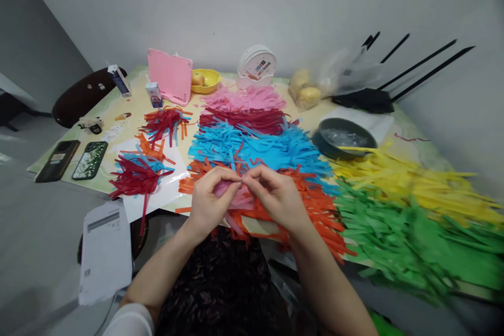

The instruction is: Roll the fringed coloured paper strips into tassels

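My left hand (214,197) and my right hand (275,194) meet above the table's front edge, thumbs and forefingers pinched together. What lies between the fingertips is too small to make out. Directly below the fingers is pink tissue paper (242,199); whether it hangs from them or rests on the pile is unclear. Orange fringed tissue paper (323,215) spreads under both hands. Behind it lie layers of blue fringe (260,142), dark red fringe (244,121) and pink fringe (246,98). Two mixed-colour tissue tassels, one nearer (137,170) and one farther (165,123), lie to the left.
Yellow fringe (409,178) and green fringe (386,231) cover the right side. A dark green bowl (323,142) holds clear plastic. Behind stand a black router (366,101), a pink tablet case (171,76) and a yellow bowl (212,81). Two phones, one dark (58,161), one patterned (90,160), lie left.
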Demonstrator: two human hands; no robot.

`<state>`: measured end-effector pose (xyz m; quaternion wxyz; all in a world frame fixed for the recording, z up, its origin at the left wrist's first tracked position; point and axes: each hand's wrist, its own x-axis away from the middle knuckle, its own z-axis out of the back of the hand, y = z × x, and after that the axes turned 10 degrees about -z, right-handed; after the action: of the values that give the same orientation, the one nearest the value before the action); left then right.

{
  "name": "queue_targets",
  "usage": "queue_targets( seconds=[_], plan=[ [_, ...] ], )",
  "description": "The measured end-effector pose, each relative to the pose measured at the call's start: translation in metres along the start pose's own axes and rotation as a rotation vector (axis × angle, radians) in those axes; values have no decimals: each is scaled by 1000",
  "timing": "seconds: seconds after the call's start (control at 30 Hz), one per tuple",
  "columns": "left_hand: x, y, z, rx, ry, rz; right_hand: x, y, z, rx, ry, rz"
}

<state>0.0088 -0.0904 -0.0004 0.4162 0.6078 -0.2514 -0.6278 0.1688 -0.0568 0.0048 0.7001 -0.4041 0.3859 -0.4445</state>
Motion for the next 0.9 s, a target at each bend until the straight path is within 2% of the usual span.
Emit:
queue_targets(
  seconds=[0.1, 0.23, 0.43, 0.6, 0.77, 0.83, 0.9],
  plan=[
    [1, -1, -1, 67, 12, 60, 1, 2, -1, 4, 45, -20],
    [-1, -5, -1, 192, 50, 162, 0, 3, 4, -136, -2, -80],
    [-4, -4, -2, 228, -26, 287, -1, -6, 8, -45, 30, -2],
    [-7, -10, 1, 272, -14, 341, -2, -15, 6, 1, 191, 68],
    [-4, -13, 0, 323, -5, 391, -8, -15, -8, -12, 368, 101],
    [-5, -16, 10, 252, -52, 381, -10, -12, -14, -12, 386, 101],
    [-16, -25, 38, 98, -81, 330, -12, -8, -14, 7, 302, 107]
  ],
)
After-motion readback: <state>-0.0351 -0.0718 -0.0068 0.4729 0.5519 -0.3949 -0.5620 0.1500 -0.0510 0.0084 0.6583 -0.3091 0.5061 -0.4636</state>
